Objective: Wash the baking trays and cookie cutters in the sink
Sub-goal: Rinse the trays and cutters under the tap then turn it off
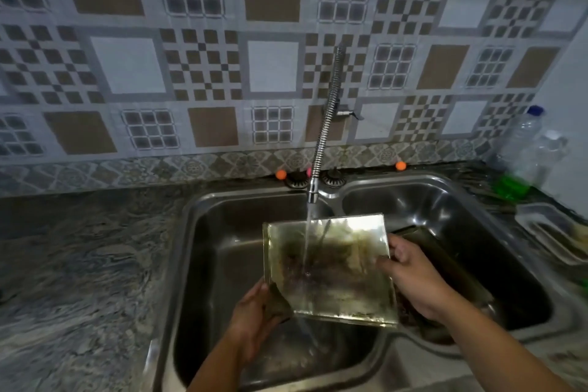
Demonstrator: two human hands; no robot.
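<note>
Both hands clamp a square, stained metal tray [327, 267] over the steel sink [203, 232]: left hand [257, 312] at its corner, right hand [410, 277] on its edge, under the coiled faucet [324, 130].

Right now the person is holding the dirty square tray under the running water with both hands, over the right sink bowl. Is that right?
Almost. The head view shows the left hand and right hand holding the dirty square tray under the running water, but over the left sink bowl, not the right sink bowl.
</note>
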